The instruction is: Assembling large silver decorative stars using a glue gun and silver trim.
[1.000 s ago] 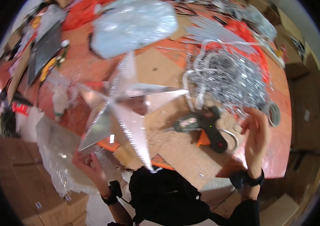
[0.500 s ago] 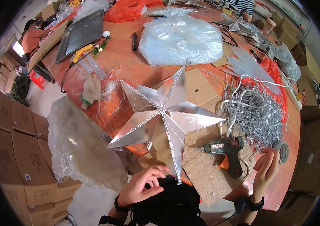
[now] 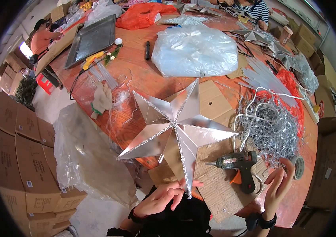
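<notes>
The silver star (image 3: 160, 138) is left of the glue gun (image 3: 247, 177). Your left hand (image 3: 159, 200) meets its near point (image 3: 185, 173), grip unclear; your right hand (image 3: 275, 193) has fingers apart, empty. Better support this point gently.

Room well lit, light whitish and soft. Brightest patch at ten o'clock: a washed-out opening (image 3: 26, 49), detail lost. Silver star (image 3: 174, 125) at centre, crisp, facets running from pale sheen to brownish grey. Clear plastic bag (image 3: 195, 51), between twelve and one, carries scattered white glints; tinsel heap (image 3: 274, 124) at three sparkles in pinpoints. Dimmer around half past three, where cartons (image 3: 326, 158) sit in shade. Black clothing (image 3: 176, 219) at six swallows nearly all detail. Heavy fisheye: stacked boxes (image 3: 31, 166) between eight and nine lean and bow. Corners fall to black. Far background softer than the tabletop (image 3: 130, 71).
</notes>
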`<state>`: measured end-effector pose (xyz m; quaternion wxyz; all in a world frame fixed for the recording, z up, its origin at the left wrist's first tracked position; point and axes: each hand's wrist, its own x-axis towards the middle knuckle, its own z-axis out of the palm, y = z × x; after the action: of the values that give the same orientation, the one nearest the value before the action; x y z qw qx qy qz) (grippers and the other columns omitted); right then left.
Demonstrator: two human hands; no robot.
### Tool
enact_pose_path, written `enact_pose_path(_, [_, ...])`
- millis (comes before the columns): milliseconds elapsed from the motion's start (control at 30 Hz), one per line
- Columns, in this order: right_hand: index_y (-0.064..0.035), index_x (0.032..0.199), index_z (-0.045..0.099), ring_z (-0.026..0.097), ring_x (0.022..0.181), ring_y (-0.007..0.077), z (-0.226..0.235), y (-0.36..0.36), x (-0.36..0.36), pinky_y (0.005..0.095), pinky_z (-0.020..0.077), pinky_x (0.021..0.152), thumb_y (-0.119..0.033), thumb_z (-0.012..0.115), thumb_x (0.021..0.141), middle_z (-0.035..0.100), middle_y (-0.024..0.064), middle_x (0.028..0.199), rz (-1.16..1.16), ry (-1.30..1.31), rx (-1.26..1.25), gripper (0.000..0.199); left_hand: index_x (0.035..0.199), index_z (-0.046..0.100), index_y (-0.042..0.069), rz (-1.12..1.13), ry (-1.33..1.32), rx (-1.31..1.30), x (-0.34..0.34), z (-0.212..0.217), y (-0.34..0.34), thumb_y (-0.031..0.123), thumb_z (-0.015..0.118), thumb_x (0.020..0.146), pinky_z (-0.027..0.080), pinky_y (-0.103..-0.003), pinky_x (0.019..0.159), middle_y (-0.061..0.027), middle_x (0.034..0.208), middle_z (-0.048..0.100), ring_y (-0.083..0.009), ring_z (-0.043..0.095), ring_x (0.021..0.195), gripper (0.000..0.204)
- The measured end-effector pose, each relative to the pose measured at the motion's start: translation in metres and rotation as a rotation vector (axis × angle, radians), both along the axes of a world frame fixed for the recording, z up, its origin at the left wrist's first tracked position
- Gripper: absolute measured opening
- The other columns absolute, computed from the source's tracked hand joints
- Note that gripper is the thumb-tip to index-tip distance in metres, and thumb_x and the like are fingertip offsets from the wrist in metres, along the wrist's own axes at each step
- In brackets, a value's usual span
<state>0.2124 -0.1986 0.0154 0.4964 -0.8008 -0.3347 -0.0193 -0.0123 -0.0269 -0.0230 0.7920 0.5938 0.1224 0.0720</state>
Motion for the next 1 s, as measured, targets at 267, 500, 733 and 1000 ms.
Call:
enact_pose_path(267, [0.0032,0.112,0.040,0.038,0.050,0.0061,0.003,0.003,-0.003,0.0190,0.0293,0.047,-0.009,0.033,0.090,0.037,-0.0006,0.057,0.035,0.088,-0.031,0.026,0.119,0.039,-0.005,0.017,-0.067,-0.125,-0.009,0.000,-0.004,0.023,0.030,0.090,0.036,-0.017,0.057,-0.0103,0.125,0.043,-0.0049,0.037,0.052,0.042])
enact_pose_path(500, [0.0020,0.112,0.040,0.035,0.048,0.0054,-0.001,0.002,-0.003,0.0193,0.0276,0.048,-0.020,0.035,0.092,0.036,-0.0008,0.054,0.035,0.060,-0.055,0.030,0.115,0.042,-0.001,0.119,-0.098,-0.142,-0.037,-0.004,0.001,0.036,0.054,0.079,0.034,-0.017,0.055,-0.0103,0.116,0.048,-0.0036,0.037,0.054,0.053])
enact_pose_path(733, [0.0039,0.109,0.041,0.043,0.050,0.0069,-0.002,-0.002,-0.002,0.0203,0.0340,0.044,-0.006,0.035,0.089,0.054,0.0108,0.093,0.082,0.061,-0.097,0.023,0.106,0.046,0.002,0.408,0.074,-0.006,-0.056,0.002,-0.005,0.014,0.068,0.069,0.032,-0.016,0.052,-0.0042,0.095,0.057,-0.0021,0.036,0.053,0.044])
enact_pose_path(1000, [0.0035,0.106,0.044,0.046,0.050,0.0098,0.005,0.005,-0.006,0.0225,0.0354,0.045,-0.004,0.038,0.088,0.056,0.0112,0.087,0.059,0.037,-0.124,0.020,0.103,0.049,0.003,0.676,0.157,0.204,-0.066,0.006,-0.001,0.000,0.065,0.069,0.030,-0.017,0.056,0.0047,0.067,0.044,-0.0023,0.039,0.059,0.037])
